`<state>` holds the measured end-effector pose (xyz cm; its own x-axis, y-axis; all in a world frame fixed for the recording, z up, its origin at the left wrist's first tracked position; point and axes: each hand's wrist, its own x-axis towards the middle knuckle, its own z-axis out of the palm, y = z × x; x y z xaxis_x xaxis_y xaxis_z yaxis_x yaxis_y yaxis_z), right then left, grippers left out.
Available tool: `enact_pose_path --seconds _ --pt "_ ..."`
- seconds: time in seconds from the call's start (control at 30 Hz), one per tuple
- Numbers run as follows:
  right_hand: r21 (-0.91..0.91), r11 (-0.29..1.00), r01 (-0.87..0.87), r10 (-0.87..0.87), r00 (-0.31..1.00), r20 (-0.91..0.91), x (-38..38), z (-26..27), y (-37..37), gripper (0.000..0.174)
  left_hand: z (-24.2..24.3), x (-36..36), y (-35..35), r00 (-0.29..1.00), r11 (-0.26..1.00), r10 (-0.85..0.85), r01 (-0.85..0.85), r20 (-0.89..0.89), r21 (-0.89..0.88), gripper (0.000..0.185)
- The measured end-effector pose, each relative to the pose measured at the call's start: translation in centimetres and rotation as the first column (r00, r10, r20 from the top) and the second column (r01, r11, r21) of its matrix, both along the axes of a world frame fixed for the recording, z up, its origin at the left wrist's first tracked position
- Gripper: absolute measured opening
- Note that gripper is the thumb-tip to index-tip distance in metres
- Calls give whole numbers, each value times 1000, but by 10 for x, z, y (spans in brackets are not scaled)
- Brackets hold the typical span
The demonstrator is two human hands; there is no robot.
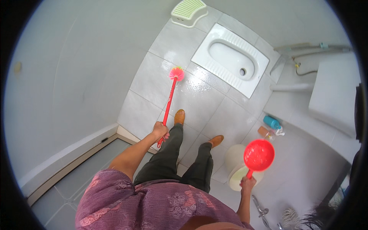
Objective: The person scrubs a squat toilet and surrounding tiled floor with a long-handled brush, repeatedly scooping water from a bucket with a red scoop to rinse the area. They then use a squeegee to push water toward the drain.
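My left hand (pixel 160 132) grips the red handle of a toilet brush (pixel 170 100) near its lower end. The brush's pink bristle head (pixel 176 74) points away from me over the wet floor tiles; whether it touches them I cannot tell. In my right hand (pixel 248 183) is the short handle of a red plastic water ladle (pixel 259 155), its bowl facing up and looking wet inside. Beneath the ladle stands a pale bucket (pixel 234 156), partly hidden by it. A white squat toilet (pixel 231 59) is set into the floor ahead, its drain hole towards the right.
A green-topped plastic step stool (pixel 188 14) stands by the far wall. To the right are a blue bottle (pixel 271 122), an orange bottle (pixel 264 131) and a white pipe (pixel 291 87). A door track (pixel 77 166) runs along the left. A shower fitting (pixel 261 211) and a mop head (pixel 290 218) are lower right.
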<state>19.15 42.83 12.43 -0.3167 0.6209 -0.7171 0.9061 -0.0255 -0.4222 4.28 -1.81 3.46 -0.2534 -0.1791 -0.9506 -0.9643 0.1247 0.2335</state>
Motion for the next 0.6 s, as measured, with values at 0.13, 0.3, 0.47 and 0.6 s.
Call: enact_pose_path --seconds 0.13,0.3,0.47,0.6 --pt "48 928 -369 372 921 -116 -146 -15 -68 4 0 17 -40 998 998 60 -60 -31 -25 5" --pt "278 587 -760 810 557 -185 -355 -26 -230 11 -2 31 -74 988 988 138 -141 -63 -54 5" --pt "33 644 -764 674 546 -498 -447 -35 -375 7 -8 49 -95 963 967 255 -256 -93 -4 6" --pt "-315 595 -740 575 665 -476 -420 -53 -412 7 -3 59 -108 940 944 329 -329 -91 11 8"
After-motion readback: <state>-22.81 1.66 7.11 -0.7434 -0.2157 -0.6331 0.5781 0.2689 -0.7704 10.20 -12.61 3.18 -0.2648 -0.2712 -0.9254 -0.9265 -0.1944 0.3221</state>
